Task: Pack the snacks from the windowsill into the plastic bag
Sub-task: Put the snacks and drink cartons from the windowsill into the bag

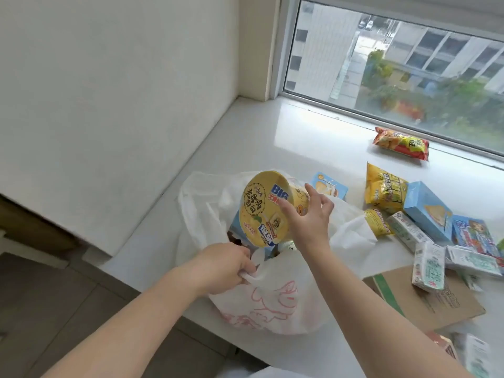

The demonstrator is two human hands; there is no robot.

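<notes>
Hands: left hand [222, 264] pinches the plastic bag [275, 301] rim; right hand [308, 218] grips tilted noodle cup [266, 208] above.

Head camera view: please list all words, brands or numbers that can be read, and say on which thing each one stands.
"BIG": lid of the yellow noodle cup.
"老母鸡汤面": same lid, large black characters.
Pink print on the plastic bag: not readable.
Snack packets, blue boxes, cardboard box: print too small or blurred.

White plastic bag [272, 301] with pink print, mouth open, on the white windowsill's [272, 137] near edge. Yellow instant-noodle cup [268, 208] tilted above its mouth. Assorted packets and cartons [420, 214] lie right.
</notes>
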